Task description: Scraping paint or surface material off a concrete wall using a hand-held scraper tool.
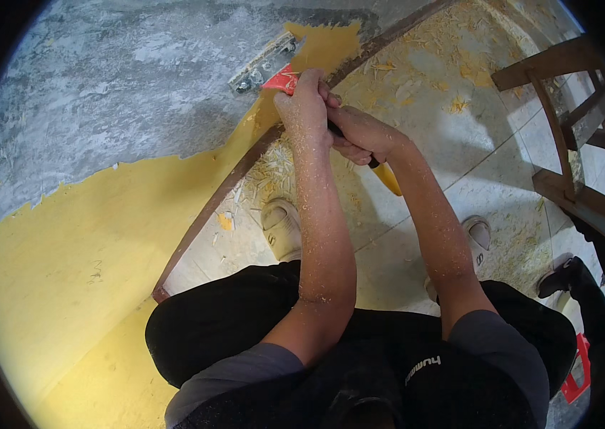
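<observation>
A long-handled wall scraper (281, 78) with a wide metal blade and a red head lies against or just off the wall; I cannot tell which. My left hand (305, 104) grips it close behind the red head. Farther down the handle, my right hand (364, 131) is wrapped around the black grip, and the yellow handle end (386, 178) sticks out below it. Around the blade the wall shows bare grey plaster (120, 91), bordered by a ragged edge of yellow paint (147, 193). Pale flakes dust both forearms.
A brown skirting strip (211, 201) runs along the wall's foot. Paint shavings (278, 166) litter the tiled floor (474, 177). To the right stands a wooden frame (554, 64) with rungs. Another person's dark shoe (552, 279) and a red object (577, 370) are at lower right.
</observation>
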### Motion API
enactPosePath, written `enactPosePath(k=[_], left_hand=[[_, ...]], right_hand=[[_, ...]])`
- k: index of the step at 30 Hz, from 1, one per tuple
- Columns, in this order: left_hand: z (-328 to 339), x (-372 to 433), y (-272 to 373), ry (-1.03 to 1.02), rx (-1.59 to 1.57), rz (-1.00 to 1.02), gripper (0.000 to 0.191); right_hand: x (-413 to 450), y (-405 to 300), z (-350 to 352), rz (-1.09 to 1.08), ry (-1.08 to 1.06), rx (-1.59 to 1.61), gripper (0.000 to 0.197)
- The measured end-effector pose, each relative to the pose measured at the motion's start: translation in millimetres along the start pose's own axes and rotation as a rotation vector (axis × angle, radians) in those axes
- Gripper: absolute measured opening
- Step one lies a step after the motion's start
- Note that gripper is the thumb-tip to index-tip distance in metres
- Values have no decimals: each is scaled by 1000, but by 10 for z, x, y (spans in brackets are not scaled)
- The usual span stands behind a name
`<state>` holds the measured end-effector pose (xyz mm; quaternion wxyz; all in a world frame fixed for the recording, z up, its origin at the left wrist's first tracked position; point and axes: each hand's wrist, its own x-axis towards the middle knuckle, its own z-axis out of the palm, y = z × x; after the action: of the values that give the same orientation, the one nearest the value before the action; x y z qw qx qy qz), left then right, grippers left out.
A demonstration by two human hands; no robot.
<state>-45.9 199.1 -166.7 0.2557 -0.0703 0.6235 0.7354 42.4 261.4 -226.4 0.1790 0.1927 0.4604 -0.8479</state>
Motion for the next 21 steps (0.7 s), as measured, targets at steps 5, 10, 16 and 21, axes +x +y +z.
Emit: enactPosePath(k=[5,10,16,21], left_hand=[[-6,-2,20,16,77,39,16],[252,-108,340,-73,96,217,18],[674,-148,766,-170,125,383,18],[470,-10,220,-135,0,281,17]], right_hand=[[2,-48,6,76,-110,85,69],[-91,-395,191,-12,64,129,70],[-236,-1014,-2,-275,-175,42,70],[-24,-455,-184,-161,77,-69,69]])
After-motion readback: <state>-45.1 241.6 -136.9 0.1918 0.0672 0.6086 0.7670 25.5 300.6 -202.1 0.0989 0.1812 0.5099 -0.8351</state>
